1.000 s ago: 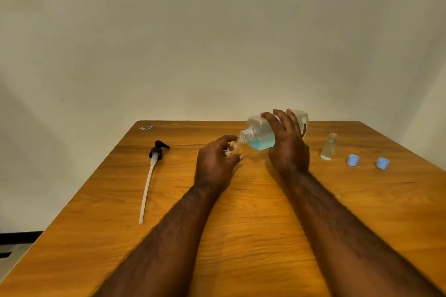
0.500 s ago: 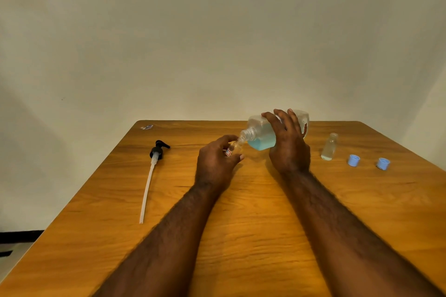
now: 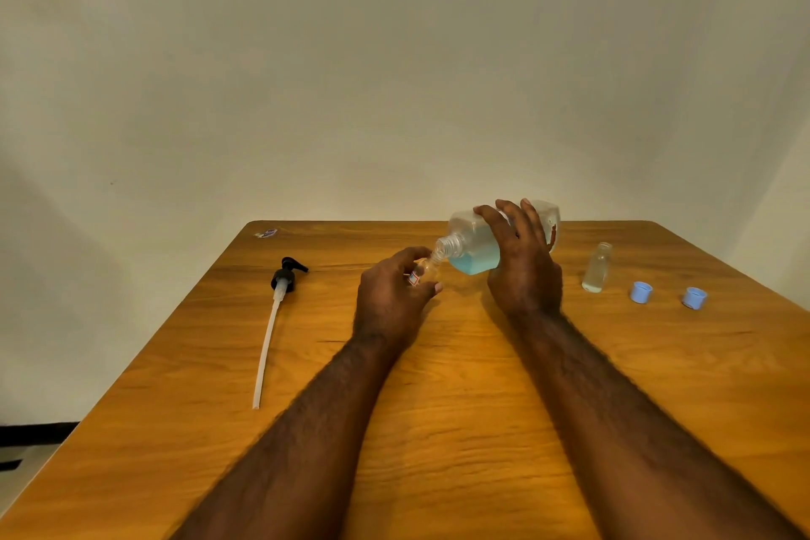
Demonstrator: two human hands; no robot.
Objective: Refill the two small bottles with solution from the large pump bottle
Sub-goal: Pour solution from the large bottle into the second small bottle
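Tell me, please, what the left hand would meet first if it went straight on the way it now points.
Likely the neck of the large bottle, just beyond the small bottle the left hand holds; depth unclear.

Wooden bench (image 3: 460,408) with rounded far corners, standing before a plain cream wall (image 3: 394,57) in soft, even light. At lower left we note a dark skirting strip (image 3: 35,434) above pale floor (image 3: 39,458).

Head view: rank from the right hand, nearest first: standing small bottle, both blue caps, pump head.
1. Standing small bottle, just right of the right hand.
2. Inner blue cap, further right.
3. Outer blue cap, rightmost.
4. Pump head, left, beyond the left hand.
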